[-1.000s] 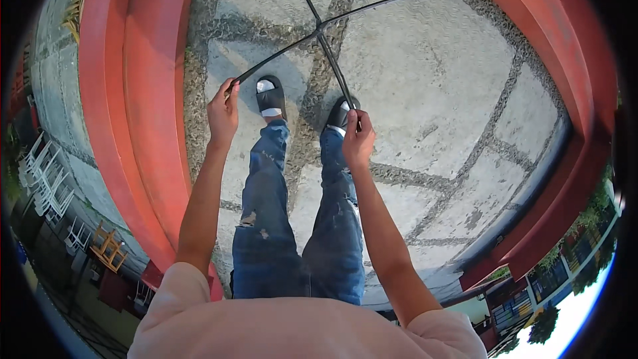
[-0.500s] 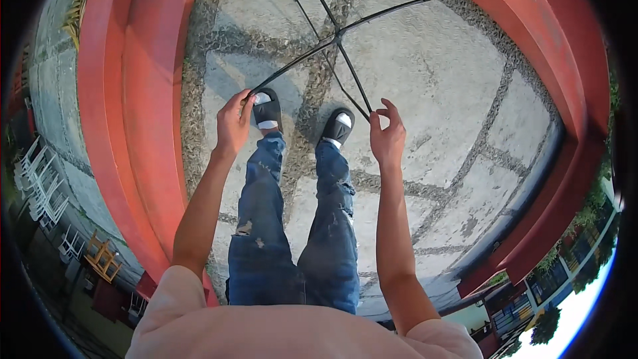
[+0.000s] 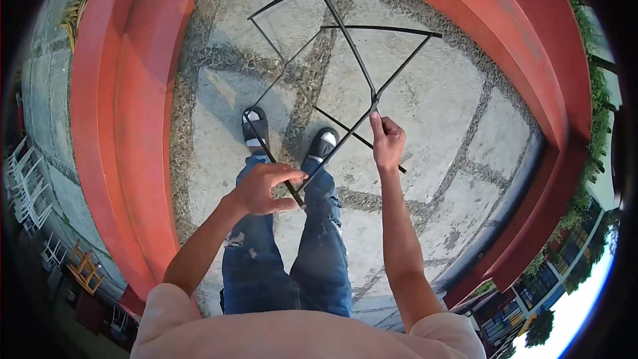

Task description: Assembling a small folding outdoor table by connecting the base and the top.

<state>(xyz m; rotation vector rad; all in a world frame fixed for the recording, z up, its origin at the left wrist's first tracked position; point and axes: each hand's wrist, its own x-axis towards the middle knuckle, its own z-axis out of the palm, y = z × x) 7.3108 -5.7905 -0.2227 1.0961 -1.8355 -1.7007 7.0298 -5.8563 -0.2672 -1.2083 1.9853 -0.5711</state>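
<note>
A black metal folding frame (image 3: 349, 50) with crossed bars stands tilted in front of me, over the paving and my feet. My right hand (image 3: 389, 143) is closed on it, thumb lying along a bar just below the joint where bars cross. Over my knees, my left hand (image 3: 266, 187) is curled loosely around the frame's near corner. Its fingers reach across the thick end bar and its thumb is below, with a gap between them. Part of that bar is hidden under the fingers. The far bars extend away from me.
Stone paving (image 3: 425, 93) with pebbled joints lies under the frame. A raised red ledge (image 3: 126, 106) runs along the left, and a red curved border (image 3: 531, 46) bounds the far and right sides. White chairs (image 3: 28, 189) and a wooden chair (image 3: 85, 269) are at far left.
The frame has turned and spread open to show more bars. My left hand has moved from a leg tip toward me to the near corner; my right hand now holds near the crossing joint.
</note>
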